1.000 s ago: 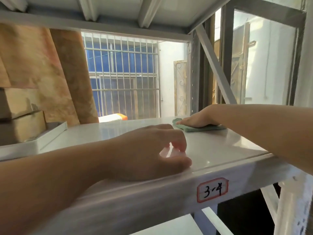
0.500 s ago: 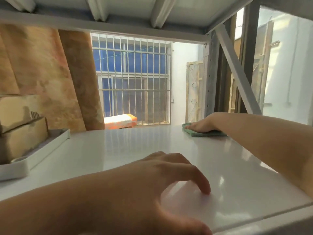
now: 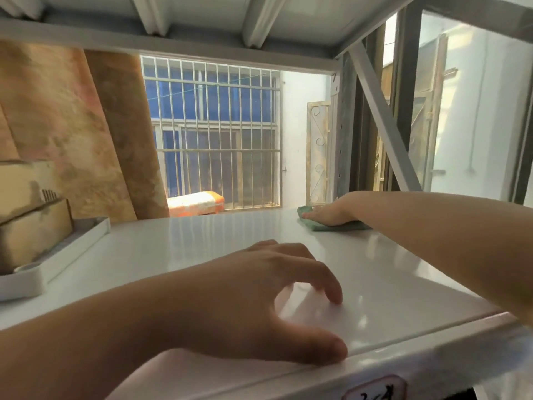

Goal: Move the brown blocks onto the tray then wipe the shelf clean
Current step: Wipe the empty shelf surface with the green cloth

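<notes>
Brown blocks (image 3: pixel 31 226) are stacked in a white tray (image 3: pixel 66 252) at the left end of the glossy white shelf (image 3: pixel 202 243). My right hand (image 3: pixel 331 213) lies flat on a green cloth (image 3: pixel 331 225) at the shelf's far right corner, pressing it down. My left hand (image 3: pixel 268 301) rests near the front edge with its fingers loosely bent, fingertips touching the surface and thumb on the edge, holding nothing.
Tall brown boards (image 3: pixel 86 134) lean behind the tray. A metal upright and diagonal brace (image 3: pixel 380 119) close the right side. The upper shelf (image 3: pixel 230 21) hangs low overhead. A barred window (image 3: pixel 213 131) lies beyond. A label (image 3: pixel 375 389) marks the front rail.
My right hand and the cloth have stayed at the far right corner. The view rose over the shelf, then dropped a little. My left hand stays at the front edge.
</notes>
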### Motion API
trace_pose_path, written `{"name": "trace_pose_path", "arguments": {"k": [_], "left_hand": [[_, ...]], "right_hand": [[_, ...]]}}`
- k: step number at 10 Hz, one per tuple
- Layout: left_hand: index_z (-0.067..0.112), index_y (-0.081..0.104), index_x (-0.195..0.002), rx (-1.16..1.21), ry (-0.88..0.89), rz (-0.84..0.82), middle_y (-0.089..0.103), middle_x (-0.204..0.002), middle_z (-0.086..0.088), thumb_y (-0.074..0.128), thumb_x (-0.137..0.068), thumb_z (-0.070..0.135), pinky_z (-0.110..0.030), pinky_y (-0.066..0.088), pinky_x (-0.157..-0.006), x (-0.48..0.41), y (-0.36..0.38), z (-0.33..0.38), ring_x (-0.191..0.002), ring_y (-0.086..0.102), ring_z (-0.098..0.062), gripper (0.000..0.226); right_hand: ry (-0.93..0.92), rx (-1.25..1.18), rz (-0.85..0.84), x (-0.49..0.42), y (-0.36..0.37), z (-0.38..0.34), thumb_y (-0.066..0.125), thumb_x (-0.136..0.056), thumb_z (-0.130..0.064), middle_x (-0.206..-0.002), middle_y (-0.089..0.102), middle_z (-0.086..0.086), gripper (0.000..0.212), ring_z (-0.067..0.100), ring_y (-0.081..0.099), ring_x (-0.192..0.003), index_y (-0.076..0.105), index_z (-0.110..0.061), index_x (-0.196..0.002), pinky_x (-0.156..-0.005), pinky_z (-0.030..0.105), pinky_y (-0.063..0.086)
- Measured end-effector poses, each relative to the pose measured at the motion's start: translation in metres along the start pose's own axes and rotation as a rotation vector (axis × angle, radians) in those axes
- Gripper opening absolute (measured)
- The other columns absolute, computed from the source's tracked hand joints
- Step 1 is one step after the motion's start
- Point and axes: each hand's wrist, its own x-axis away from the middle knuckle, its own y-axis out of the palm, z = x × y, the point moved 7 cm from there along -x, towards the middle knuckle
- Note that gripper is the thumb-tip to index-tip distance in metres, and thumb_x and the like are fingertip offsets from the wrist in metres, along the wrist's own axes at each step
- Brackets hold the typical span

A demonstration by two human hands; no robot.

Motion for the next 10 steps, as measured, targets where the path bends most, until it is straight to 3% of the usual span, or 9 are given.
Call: {"name": "trace_pose_path", "arguments": {"k": [1,3,4,6,7,8,9,10], "left_hand": [[0.059,0.046,-0.112,0.077,-0.015,0.003,0.043,-0.117,0.036,0.050,-0.071,0.071,-0.024,0.035,-0.100,0.003,-0.004,-0.005,-0.113,0.039,0.009,0.043],[0.059,0.051,-0.105,0.051,-0.066,-0.001,0.048,-0.117,0.035,0.045,-0.073,0.071,-0.020,0.041,-0.096,-0.001,0.001,-0.004,-0.107,0.048,0.007,0.035],[0.055,0.053,-0.114,-0.018,-0.040,0.033,0.050,-0.121,0.033,0.039,-0.072,0.066,-0.024,0.042,-0.097,0.006,0.001,-0.003,-0.111,0.049,0.003,0.045],[0.046,0.058,-0.120,-0.128,-0.015,0.081,0.057,-0.121,0.030,0.039,-0.071,0.070,-0.020,0.048,-0.092,0.010,-0.004,0.008,-0.106,0.054,0.006,0.058],[0.045,0.059,-0.118,-0.116,-0.019,0.066,0.058,-0.119,0.029,0.045,-0.074,0.064,-0.020,0.048,-0.091,0.016,-0.008,0.018,-0.105,0.055,0.006,0.050],[0.045,0.061,-0.115,-0.151,-0.025,0.088,0.059,-0.112,0.030,0.053,-0.084,0.054,-0.018,0.047,-0.088,0.028,-0.012,0.024,-0.101,0.056,0.007,0.034],[0.046,0.058,-0.119,-0.236,-0.015,0.117,0.059,-0.115,0.028,0.055,-0.084,0.050,-0.016,0.046,-0.088,0.051,-0.010,0.023,-0.102,0.055,0.005,0.035],[0.048,0.058,-0.117,-0.274,-0.057,0.155,0.060,-0.112,0.028,0.054,-0.081,0.054,-0.017,0.047,-0.088,0.083,-0.015,0.013,-0.100,0.056,0.006,0.036]], "right_hand": [[-0.051,-0.001,-0.001,0.031,0.007,-0.001,0.028,-0.095,-0.058,-0.158,0.021,0.009,0.069,0.030,0.015,-0.145,0.028,-0.015,-0.149,-0.118,0.042,0.012],[-0.160,-0.067,-0.027,0.102,0.016,0.011,0.027,-0.094,-0.060,-0.160,0.012,0.002,0.068,0.023,0.007,-0.148,0.022,-0.022,-0.151,-0.120,0.036,0.005],[-0.153,-0.069,-0.098,0.144,0.026,0.019,0.025,-0.087,-0.072,-0.159,0.015,-0.006,0.073,0.021,0.015,-0.146,0.014,-0.037,-0.150,-0.120,0.043,0.008],[-0.178,-0.139,-0.071,0.213,0.032,0.036,0.025,-0.093,-0.060,-0.157,0.017,-0.008,0.063,0.016,0.022,-0.142,0.012,-0.038,-0.150,-0.116,0.036,0.012],[-0.176,-0.190,-0.090,0.226,0.038,0.040,0.034,-0.085,-0.070,-0.154,0.027,-0.005,0.071,0.016,0.036,-0.135,0.016,-0.042,-0.148,-0.117,0.038,0.021],[-0.182,-0.218,-0.095,0.234,0.042,0.033,0.040,-0.060,-0.087,-0.141,0.043,-0.005,0.096,0.014,0.050,-0.121,0.024,-0.045,-0.145,-0.112,0.040,0.032],[-0.191,-0.177,-0.112,0.235,0.044,0.024,0.042,-0.031,-0.100,-0.124,0.056,-0.008,0.112,0.011,0.058,-0.110,0.040,-0.050,-0.130,-0.109,0.042,0.037],[-0.189,-0.144,-0.137,0.249,0.054,-0.012,0.036,-0.057,-0.089,-0.106,0.065,-0.006,0.084,0.011,0.066,-0.095,0.042,-0.044,-0.128,-0.101,0.039,0.045]]}}
